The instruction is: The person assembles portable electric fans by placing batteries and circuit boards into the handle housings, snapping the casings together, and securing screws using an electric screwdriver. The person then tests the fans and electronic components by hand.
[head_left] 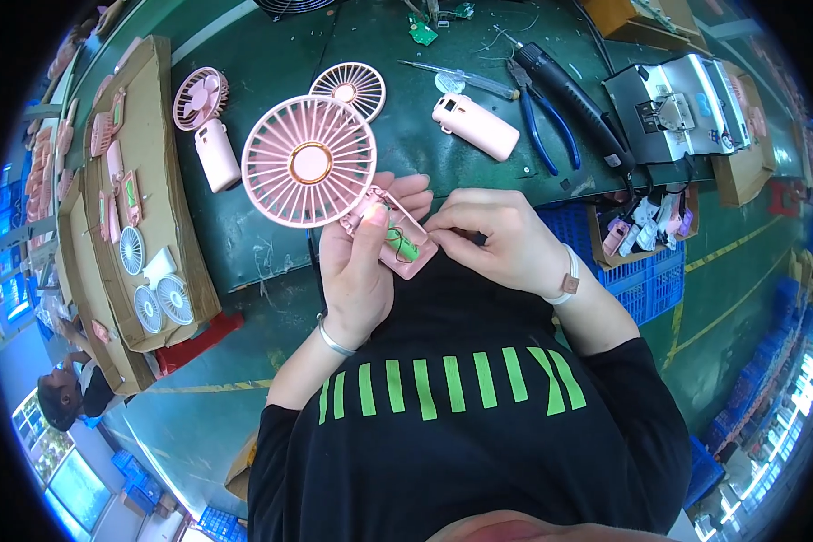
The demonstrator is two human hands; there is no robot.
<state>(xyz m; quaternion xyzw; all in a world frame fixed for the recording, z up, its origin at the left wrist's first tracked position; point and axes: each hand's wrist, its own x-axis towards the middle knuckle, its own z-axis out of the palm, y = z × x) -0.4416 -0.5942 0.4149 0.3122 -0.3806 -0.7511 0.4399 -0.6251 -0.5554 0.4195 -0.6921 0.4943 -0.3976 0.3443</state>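
Note:
My left hand [359,271] is closed around the neck and handle of a pink handheld fan [312,163], its round grille turned up toward me. The handle lies opened, so a green cylindrical battery [406,249] and thin dark wires show inside. My left thumb presses on the upper part of the handle. At the handle's right edge, the fingertips of my right hand [501,230] are pinched together; what is between them is too small to make out. Beyond the fan lies a loose pink grille [361,83]. A pink handle shell [476,126] rests on the table to the right.
Another pink fan [212,149] lies left, beside a cardboard tray [185,262] of fan parts. A screwdriver [479,81], blue-handled cutters [546,126] and a black electric screwdriver [574,99] lie at far right, near a metal fixture [668,113]. A blue crate [650,289] stands below a parts box [637,257].

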